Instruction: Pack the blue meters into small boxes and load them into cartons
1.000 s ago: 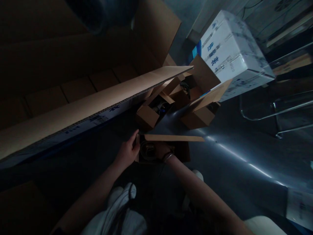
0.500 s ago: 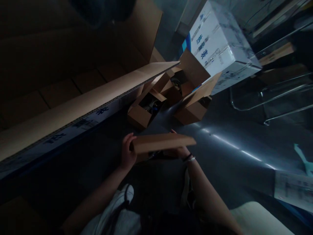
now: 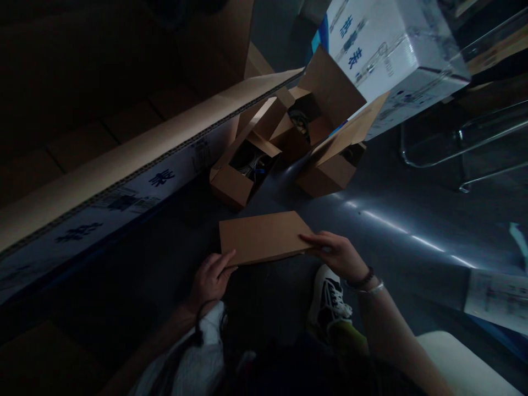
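A small brown cardboard box (image 3: 259,237) lies closed on the dark floor in front of me, its flat lid facing up. My left hand (image 3: 209,279) rests at its near left corner, fingers pressed against the edge. My right hand (image 3: 336,254) lies on the right end of the lid with the fingers stretched over the edge. A dark band and a bracelet sit on the right wrist. What is inside the box is hidden.
Three small open cardboard boxes (image 3: 241,170) (image 3: 307,124) (image 3: 336,165) stand beyond it. A long cardboard flap with blue print (image 3: 136,165) runs along the left. A large white carton (image 3: 383,44) sits at top right beside metal chair legs (image 3: 466,143). My shoe (image 3: 328,302) is near.
The small box's lid has gone from standing open to lying flat and shut. My right hand came out of the box onto the lid's right end; my left slid to the near corner.
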`<state>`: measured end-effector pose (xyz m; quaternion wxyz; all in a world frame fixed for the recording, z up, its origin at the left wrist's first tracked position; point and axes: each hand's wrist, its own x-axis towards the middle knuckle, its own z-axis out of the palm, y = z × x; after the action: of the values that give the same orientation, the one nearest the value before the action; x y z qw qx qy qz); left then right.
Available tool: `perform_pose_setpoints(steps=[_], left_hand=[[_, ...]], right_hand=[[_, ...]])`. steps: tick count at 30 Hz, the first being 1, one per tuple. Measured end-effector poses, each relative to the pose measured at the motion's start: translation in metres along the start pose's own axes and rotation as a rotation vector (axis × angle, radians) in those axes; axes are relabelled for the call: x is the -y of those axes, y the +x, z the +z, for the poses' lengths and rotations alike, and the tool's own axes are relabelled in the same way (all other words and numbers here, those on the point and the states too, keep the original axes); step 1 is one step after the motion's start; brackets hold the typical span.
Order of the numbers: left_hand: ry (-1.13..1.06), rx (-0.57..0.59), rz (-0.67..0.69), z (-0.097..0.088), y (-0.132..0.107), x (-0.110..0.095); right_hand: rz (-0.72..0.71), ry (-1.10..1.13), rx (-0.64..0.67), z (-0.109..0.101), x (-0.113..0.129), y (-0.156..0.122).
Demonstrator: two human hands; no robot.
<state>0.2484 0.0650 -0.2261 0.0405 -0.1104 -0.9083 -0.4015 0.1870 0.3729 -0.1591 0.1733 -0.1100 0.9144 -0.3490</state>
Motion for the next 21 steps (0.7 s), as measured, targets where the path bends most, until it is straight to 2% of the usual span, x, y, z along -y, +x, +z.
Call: perform_pose_setpoints(steps=[4,6,10,13,16,18,19,21], left_hand=[[0.097,-0.069,0.214,0.019,-0.006,0.017],[0.119,-0.117,0.265,0.025,-0.011,0.024],[0.168,-0.065,0.254,0.023,-0.015,0.025],[0.143,0.018,0.268,0.011,-0.001,0.024],[0.047,0.002,0.109,0.001,0.037,0.030],[-0.048,0.000,-0.099,0.002,0.067,0.037],[-0.114,0.081,-0.217,0.003,0.079,0.039],[-0.258,0.386,-0.409,0.008,0.092,0.040]], right_hand=[[-0.079,0.027,-0.291,0.038,-0.029,-0.005],[-0.099,0.036,-0.403,0.052,-0.040,-0.007],[-0.099,0.029,-0.516,0.071,-0.051,-0.014],[-0.029,0.055,-0.527,0.085,-0.055,-0.023],[0.089,0.143,-0.454,0.100,-0.057,-0.033],[0.256,0.296,-0.548,0.110,-0.057,-0.038],[0.369,0.406,-0.632,0.116,-0.056,-0.038],[0.538,0.636,-0.732,0.125,-0.052,-0.033]])
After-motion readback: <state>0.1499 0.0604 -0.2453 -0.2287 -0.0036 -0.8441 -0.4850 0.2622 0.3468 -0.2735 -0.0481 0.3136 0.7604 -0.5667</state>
